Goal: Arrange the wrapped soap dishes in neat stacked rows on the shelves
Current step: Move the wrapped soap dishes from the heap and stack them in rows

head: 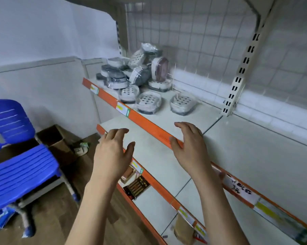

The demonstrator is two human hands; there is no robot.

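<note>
Both hands, left hand (112, 152) then right hand (189, 147), hover empty with loose fingers before the shelf (228, 138), whose far left corner carries the wrapped soap dishes (136, 76): probably light, stiff, slippery in film, best gripped by their long sides, with free room rightward.

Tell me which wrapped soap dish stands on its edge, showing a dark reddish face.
The soap dish at the pile's right, leaning upright above a flat white one. The other dishes show white or grey.
</note>
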